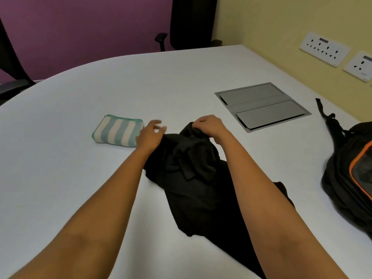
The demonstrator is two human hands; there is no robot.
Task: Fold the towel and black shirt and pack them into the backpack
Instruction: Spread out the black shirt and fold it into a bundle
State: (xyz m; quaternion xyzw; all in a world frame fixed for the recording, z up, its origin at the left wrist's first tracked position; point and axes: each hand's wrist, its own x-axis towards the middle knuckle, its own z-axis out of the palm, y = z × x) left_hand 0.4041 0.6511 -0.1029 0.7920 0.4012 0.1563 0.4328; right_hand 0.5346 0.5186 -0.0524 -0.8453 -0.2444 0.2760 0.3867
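Observation:
The black shirt (193, 178) lies crumpled on the white table (80, 178), stretching from the middle toward the near edge. My right hand (209, 125) pinches the shirt's far end, fingers closed on the cloth. My left hand (151, 133) hovers at the shirt's left edge with fingers spread and blurred, holding nothing. A folded towel (117, 130) with green and white stripes rests just left of my left hand. The black backpack (354, 178) with orange trim lies at the right edge of the table, its strap reaching toward the back.
A grey metal cable hatch (261, 107) is set flush into the table behind the shirt. Wall sockets (324, 49) sit on the yellow wall to the right. Black office chairs (191, 23) stand beyond the far edge, another at the far left.

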